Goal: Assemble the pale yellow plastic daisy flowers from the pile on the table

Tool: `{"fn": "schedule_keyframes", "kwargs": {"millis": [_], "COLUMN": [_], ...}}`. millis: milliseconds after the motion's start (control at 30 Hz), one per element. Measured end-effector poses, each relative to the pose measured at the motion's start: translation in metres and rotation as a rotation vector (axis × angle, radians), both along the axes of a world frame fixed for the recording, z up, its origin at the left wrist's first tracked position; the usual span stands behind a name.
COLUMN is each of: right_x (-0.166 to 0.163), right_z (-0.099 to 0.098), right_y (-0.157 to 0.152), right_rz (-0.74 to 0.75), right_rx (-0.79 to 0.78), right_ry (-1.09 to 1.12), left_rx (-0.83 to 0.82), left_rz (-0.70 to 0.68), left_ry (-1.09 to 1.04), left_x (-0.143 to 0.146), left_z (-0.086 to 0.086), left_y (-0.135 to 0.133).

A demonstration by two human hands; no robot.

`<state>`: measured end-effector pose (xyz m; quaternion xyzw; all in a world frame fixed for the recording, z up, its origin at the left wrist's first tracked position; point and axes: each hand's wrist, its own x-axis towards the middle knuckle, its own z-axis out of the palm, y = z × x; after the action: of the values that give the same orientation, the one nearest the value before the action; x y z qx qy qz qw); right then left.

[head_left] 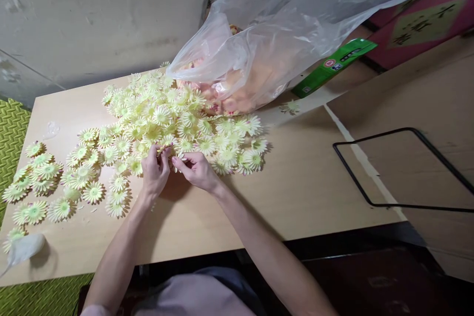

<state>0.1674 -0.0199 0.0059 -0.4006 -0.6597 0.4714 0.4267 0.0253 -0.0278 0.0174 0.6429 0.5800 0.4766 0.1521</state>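
Observation:
Pale yellow-green artificial flower heads (163,116) lie in a wide heap on the wooden tabletop (303,177). At the near edge of this heap, my left hand (156,168) is closed in a pinch on a small flower head, mostly hidden by the fingers. Beside it, my right hand (196,170) pinches the pale petals of the same flower from the right. The fingertips of both hands almost meet. Further left, a smaller group of flower heads (42,173) is spread out, some stacked on one another.
Behind the heap stands a clear plastic bag (255,59) with pink and orange contents. A green packet (333,66) leans to its right. A black metal frame (370,202) lies at the right. A whitish translucent object (27,248) sits at the left front corner.

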Motion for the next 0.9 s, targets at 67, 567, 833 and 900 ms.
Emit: {"fn": "schedule_keyframes", "kwargs": {"millis": [67,567,833,900], "right_x": [0.0008,0.0024,0.0044,0.0043], "right_z": [0.0001,0.0018,0.0035,0.0039], "right_y": [0.0001,0.0005,0.0007,0.0004], "right_rz": [0.0,0.039,0.052,0.051], "right_rx": [0.005,0.001,0.025,0.047], "right_ry": [-0.002,-0.018,-0.034,-0.024], "left_rx": [0.009,-0.05,-0.063,-0.069], "left_rz": [0.002,-0.006,-0.054,-0.068], "left_ry": [0.003,-0.042,-0.05,-0.068], "left_x": [0.0002,0.0013,-0.0013,-0.002], "left_z": [0.0,0.0032,0.0026,0.0029], "left_y": [0.0002,-0.0008,0.0012,0.0015]}}
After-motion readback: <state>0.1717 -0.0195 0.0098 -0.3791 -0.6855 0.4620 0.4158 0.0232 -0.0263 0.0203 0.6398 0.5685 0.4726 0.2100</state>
